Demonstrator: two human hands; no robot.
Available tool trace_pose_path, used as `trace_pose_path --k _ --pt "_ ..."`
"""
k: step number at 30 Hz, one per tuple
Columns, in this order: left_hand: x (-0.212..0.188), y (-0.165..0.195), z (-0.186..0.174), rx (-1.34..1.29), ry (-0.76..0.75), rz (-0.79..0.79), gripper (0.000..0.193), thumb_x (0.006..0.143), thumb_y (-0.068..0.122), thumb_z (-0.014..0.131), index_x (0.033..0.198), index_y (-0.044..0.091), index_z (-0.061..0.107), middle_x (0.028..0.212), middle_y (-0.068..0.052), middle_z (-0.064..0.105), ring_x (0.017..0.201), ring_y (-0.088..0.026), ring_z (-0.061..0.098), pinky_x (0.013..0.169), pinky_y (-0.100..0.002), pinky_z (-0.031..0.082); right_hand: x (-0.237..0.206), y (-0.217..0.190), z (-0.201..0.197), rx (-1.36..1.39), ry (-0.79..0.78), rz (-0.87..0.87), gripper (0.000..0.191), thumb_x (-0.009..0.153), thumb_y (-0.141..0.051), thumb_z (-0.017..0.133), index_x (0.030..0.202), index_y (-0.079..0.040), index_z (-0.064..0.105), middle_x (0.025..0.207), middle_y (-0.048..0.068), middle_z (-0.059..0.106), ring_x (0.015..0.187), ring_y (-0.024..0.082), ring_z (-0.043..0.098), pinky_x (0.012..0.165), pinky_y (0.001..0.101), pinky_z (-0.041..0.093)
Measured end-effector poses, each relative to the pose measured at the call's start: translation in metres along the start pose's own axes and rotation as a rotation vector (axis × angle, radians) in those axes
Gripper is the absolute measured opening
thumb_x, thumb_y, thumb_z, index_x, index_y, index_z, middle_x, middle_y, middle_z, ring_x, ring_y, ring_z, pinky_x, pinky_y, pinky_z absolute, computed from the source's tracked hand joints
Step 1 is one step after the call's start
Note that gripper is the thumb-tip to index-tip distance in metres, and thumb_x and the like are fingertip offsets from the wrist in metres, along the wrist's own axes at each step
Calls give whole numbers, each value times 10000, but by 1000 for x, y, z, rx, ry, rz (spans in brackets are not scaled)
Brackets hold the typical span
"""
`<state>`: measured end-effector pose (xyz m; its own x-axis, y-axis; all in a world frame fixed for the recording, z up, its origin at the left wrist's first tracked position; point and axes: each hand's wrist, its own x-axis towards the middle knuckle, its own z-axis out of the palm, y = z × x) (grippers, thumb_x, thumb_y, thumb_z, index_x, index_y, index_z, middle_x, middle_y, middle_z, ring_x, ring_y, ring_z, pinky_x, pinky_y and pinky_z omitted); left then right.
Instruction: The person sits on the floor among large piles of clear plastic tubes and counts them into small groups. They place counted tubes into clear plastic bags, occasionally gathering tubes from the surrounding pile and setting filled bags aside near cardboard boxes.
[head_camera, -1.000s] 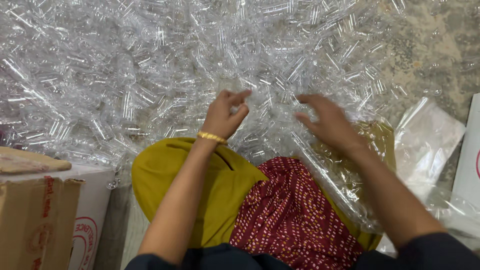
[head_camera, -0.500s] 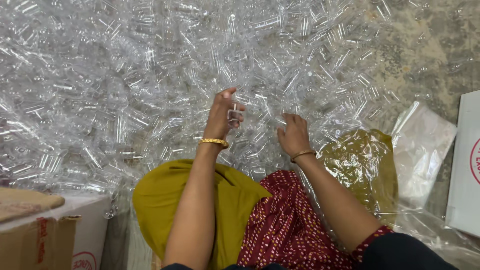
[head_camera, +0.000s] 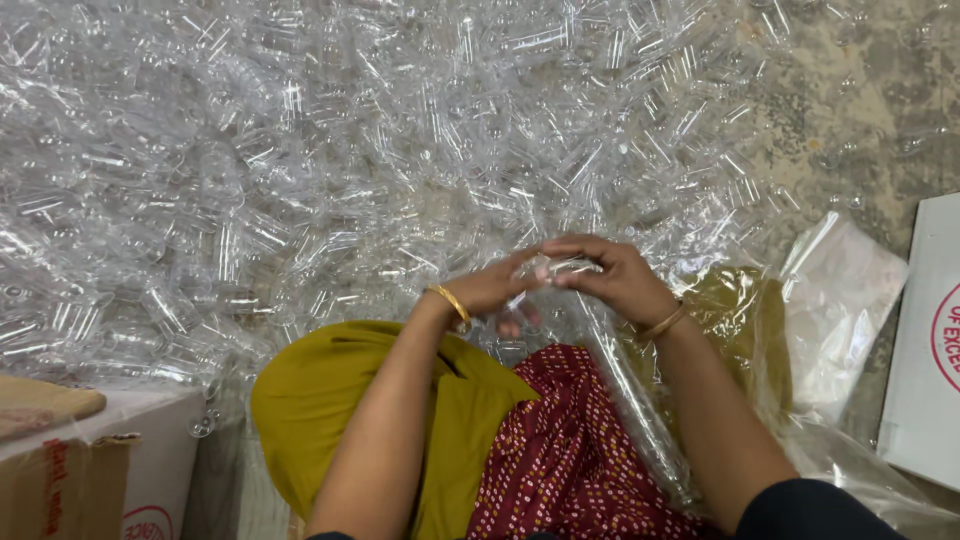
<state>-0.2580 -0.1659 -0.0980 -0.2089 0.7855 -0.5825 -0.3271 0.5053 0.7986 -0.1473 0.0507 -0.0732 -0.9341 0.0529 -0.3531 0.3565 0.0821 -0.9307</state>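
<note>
A huge heap of clear plastic tubes (head_camera: 380, 150) covers the floor in front of me. My left hand (head_camera: 495, 292), with a gold bangle at the wrist, and my right hand (head_camera: 610, 278), also bangled, meet just above my lap. Both grip a small clear plastic tube (head_camera: 560, 266) between their fingertips. My knees are covered in mustard-yellow cloth (head_camera: 340, 400) and dark red dotted cloth (head_camera: 570, 450). A clear plastic bag (head_camera: 640, 420) lies across my right leg under the right forearm.
A cardboard box (head_camera: 60, 480) and a white box (head_camera: 150, 470) stand at the lower left. A white carton (head_camera: 925, 350) is at the right edge, beside a crumpled clear bag (head_camera: 835, 300). Bare speckled floor (head_camera: 880, 110) shows at the upper right.
Both hands have drawn back from the heap toward my lap and come together. They now hold one clear tube between them, where earlier they were reaching apart into the pile.
</note>
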Motion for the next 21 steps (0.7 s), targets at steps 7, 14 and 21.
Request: trace_pose_path --k 7,14,21 --pt "5 -6 8 -10 85 155 950 912 563 606 1595 174 73 1051 -121 776 678 -188 698 639 -325 583 3 -27 19 368 -111 109 711 933 -356 569 1584 -205 327 1490 12 610 1354 227 577 1119 405 468" --pt "8 -8 -14 -471 291 307 583 994 438 498 1500 190 353 1056 -113 705 748 -178 716 680 -340 611 61 15 22 -764 507 -234 478 949 -232 731 1392 -116 595 1322 98 663 1207 283 660 1003 424 557" --pt "13 -15 -14 -443 472 352 496 1021 418 536 1411 153 383 1050 -123 651 781 -196 665 671 -359 578 47 29 15 -741 459 -229 545 828 -141 822 1328 -77 615 1274 155 611 1130 299 649 951 408 545"
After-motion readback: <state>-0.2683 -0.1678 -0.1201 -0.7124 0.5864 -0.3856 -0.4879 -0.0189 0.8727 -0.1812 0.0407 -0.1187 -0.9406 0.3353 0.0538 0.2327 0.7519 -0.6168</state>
